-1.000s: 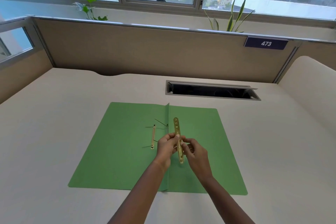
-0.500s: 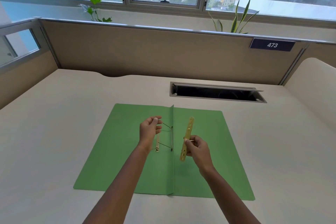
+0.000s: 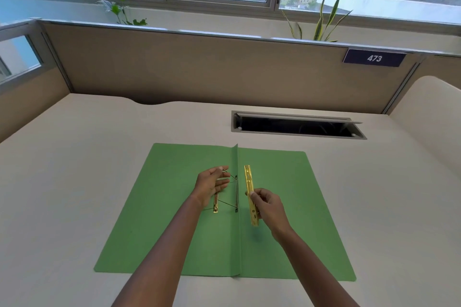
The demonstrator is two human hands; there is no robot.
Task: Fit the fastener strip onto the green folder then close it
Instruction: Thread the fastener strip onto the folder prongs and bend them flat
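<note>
The green folder (image 3: 162, 219) lies open and flat on the desk, its spine flap standing up along the middle. My right hand (image 3: 268, 203) pinches a long brass fastener strip (image 3: 250, 187) upright just right of the spine. My left hand (image 3: 212, 185) hovers over the left leaf, fingers pinched on the thin prong of the fastener (image 3: 225, 172). A shorter brass bar (image 3: 215, 204) lies under that hand, with thin wire prongs running to the spine holes.
A rectangular cable slot (image 3: 296, 127) with a raised lid is cut into the desk behind the folder. Beige partition walls (image 3: 199, 70) close the desk at the back and sides. A curved panel (image 3: 429, 117) rises at the right.
My hands have separated. The left hand let go of the strip and moved left onto the prongs. The right hand kept the strip and carried it right of the spine, turning it nearly vertical.
</note>
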